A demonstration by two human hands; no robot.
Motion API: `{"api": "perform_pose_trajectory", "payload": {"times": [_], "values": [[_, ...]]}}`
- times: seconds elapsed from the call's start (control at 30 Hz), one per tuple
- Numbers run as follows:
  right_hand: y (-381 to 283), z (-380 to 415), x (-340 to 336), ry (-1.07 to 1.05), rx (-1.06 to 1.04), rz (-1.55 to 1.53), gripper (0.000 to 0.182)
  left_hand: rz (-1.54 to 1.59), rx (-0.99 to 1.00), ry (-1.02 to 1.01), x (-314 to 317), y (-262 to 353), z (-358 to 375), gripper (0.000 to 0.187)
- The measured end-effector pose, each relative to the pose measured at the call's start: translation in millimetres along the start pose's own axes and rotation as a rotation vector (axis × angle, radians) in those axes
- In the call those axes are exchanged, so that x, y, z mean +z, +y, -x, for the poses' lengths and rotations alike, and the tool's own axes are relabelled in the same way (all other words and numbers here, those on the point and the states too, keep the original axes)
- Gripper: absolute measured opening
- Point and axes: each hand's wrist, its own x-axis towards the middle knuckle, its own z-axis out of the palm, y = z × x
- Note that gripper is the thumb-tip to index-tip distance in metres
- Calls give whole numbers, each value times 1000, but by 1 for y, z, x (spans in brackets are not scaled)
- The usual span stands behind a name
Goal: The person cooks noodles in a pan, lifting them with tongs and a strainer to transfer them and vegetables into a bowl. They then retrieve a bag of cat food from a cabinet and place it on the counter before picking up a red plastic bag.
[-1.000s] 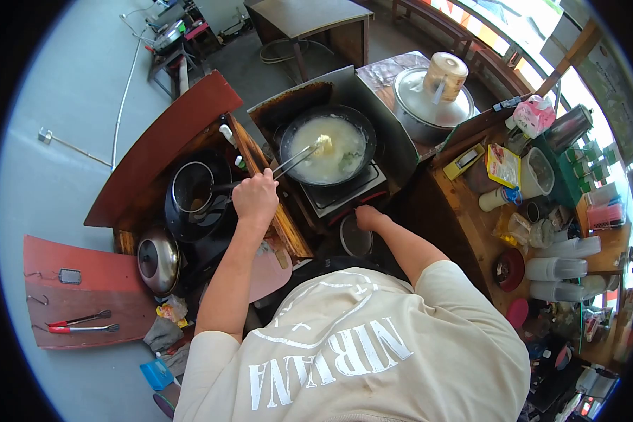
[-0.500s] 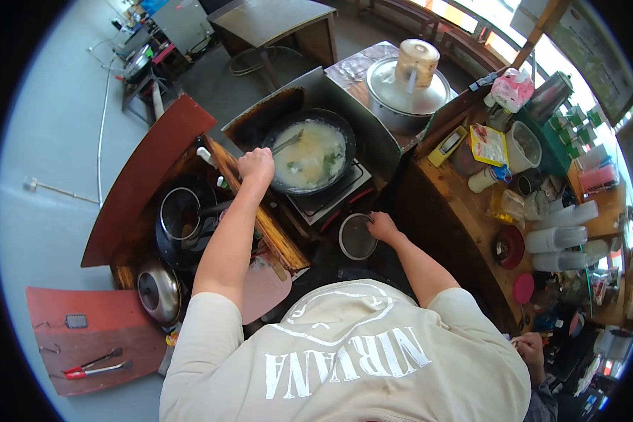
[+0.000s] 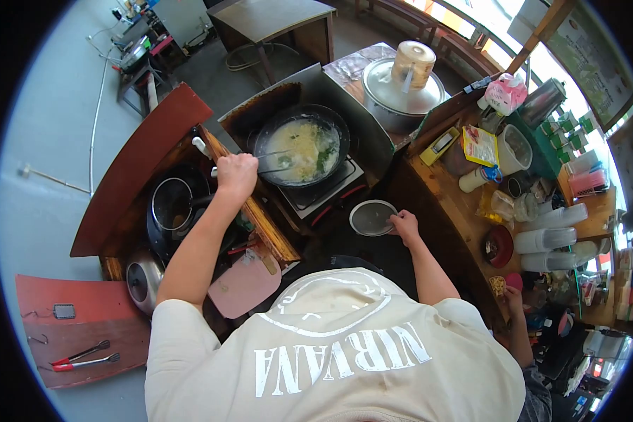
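Note:
My left hand (image 3: 237,174) is closed around the end of metal tongs (image 3: 273,169), whose two prongs reach into the wok apart from each other. The black wok (image 3: 344,125) sits on a portable gas stove (image 3: 330,191), inside a metal windshield. In it is a cloudy, pale liquid with yellowish, noodle-like food (image 3: 304,149) and green leaves (image 3: 325,157). Lower right of the stove, my right hand (image 3: 404,226) grips a round strainer (image 3: 371,218) by its handle side. The strainer hangs in front of my body, apart from the wok, with nothing visible in it.
A large lidded pot (image 3: 401,105) stands behind the windshield. Another dark pan (image 3: 171,204), a steel lid (image 3: 145,287) and a pink board (image 3: 245,285) are at left. The right counter holds jars, stacked plastic cups (image 3: 550,239) and a red bowl (image 3: 498,246). Another person's hand (image 3: 515,299) is near that counter.
My left hand has drawn back to the left, and the tongs' prongs now show spread apart. The strainer has shifted right with my right hand. The other person's hand has moved up toward the counter.

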Motion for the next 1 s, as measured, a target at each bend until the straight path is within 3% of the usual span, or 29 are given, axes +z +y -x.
{"api": "perform_pose_trajectory", "payload": {"times": [0.17, 0.37, 0.43, 0.53, 0.63, 1.0], "values": [[-11, 1, -18, -167, 141, -239, 12, -114, 80, 58, 18, -8, 9, 12], [-32, 15, -18, -189, 121, -234, 14, -88, 12, 213, 71, 13, -40, 10], [-40, 21, -18, -213, 120, -253, 14, -64, -32, 197, 74, 18, -59, 12], [-57, 30, -21, -263, 106, -294, 13, 66, -95, -46, 61, 22, -78, 18], [-76, 35, -21, -299, 79, -341, 12, 115, -116, -103, 62, 25, -88, 20], [-140, 20, -11, -381, -38, -437, 10, 79, -151, -60, 28, 14, -64, 19]]}}
